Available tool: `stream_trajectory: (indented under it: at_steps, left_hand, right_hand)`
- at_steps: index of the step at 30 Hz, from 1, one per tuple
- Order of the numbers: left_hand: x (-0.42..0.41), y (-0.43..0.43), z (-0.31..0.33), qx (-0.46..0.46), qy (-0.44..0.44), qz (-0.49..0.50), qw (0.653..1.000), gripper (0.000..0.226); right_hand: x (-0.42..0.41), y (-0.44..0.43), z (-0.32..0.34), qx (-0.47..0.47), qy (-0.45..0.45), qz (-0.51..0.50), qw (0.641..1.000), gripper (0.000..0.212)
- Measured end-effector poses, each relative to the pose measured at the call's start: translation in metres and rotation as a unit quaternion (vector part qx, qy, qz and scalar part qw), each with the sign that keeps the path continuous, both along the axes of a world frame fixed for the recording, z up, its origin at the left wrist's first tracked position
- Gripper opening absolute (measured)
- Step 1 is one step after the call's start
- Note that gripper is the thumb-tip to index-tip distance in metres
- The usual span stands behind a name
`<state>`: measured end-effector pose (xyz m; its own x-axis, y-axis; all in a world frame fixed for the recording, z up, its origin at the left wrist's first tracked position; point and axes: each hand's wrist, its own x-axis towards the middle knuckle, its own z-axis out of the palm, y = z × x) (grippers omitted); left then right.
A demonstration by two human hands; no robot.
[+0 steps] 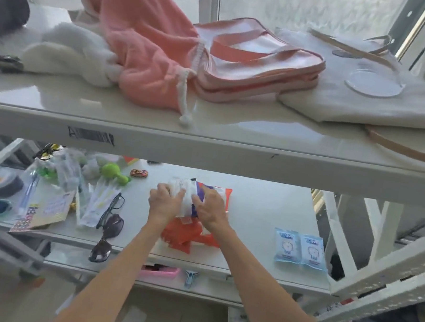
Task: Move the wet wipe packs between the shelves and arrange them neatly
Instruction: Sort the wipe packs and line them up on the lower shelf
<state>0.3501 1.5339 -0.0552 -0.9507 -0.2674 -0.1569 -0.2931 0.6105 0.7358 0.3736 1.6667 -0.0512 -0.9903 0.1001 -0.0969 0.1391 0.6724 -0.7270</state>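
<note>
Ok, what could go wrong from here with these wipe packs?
Left hand and right hand hold only the white and purple pack; the orange packs beneath sit near the front edge of the lower shelf and might slide off. The sunglasses overhang that edge beside the left arm, so a nudge could drop them.

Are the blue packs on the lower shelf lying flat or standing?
Flat: both blue packs lie side by side, printed faces up.
</note>
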Motion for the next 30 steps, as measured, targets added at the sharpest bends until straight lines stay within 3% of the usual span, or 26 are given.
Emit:
stream_trajectory:
  at_steps: [2,4,8,11,15,18,21,25,28,30]
  left_hand:
    - [-0.002,-0.002,-0.010,0.013,-0.044,-0.035,0.998,0.053]
    - [-0.004,-0.003,-0.015,0.052,-0.045,-0.034,0.997,0.051]
    - [-0.007,-0.011,-0.016,0.104,-0.078,-0.014,0.991,0.047]
    - [-0.010,-0.018,-0.015,0.133,-0.032,-0.026,0.990,0.042]
    - [-0.017,-0.018,0.001,0.185,-0.026,-0.026,0.982,0.058]
    - [-0.018,-0.012,0.012,0.269,-0.061,-0.006,0.961,0.070]
    - [-0.018,-0.002,0.020,0.328,-0.069,-0.001,0.942,0.057]
    - [-0.017,0.018,0.034,0.435,-0.052,0.001,0.899,0.026]
    - [-0.017,0.037,0.037,0.380,-0.040,-0.060,0.922,0.021]
    - [-0.017,0.051,0.033,0.266,-0.040,-0.152,0.951,0.037]
  right_hand:
    - [-0.007,-0.022,-0.014,0.088,-0.029,0.066,0.993,0.037]
    - [-0.007,-0.032,-0.017,0.142,-0.036,0.080,0.986,0.031]
    - [-0.010,-0.032,-0.004,-0.012,-0.048,-0.017,0.999,0.045]
    - [-0.010,-0.036,0.005,-0.111,-0.019,-0.080,0.990,0.051]
    - [-0.014,-0.046,0.012,-0.182,0.020,-0.132,0.974,0.027]
    - [-0.020,-0.043,0.018,-0.272,0.023,-0.136,0.952,0.025]
    - [-0.020,-0.040,0.029,-0.299,0.018,-0.106,0.948,0.025]
    - [-0.019,-0.025,0.034,-0.263,0.048,-0.127,0.955,0.033]
    - [-0.012,0.012,0.033,-0.363,-0.032,-0.157,0.918,0.064]
    - [-0.003,0.045,0.025,-0.373,-0.028,-0.177,0.910,0.057]
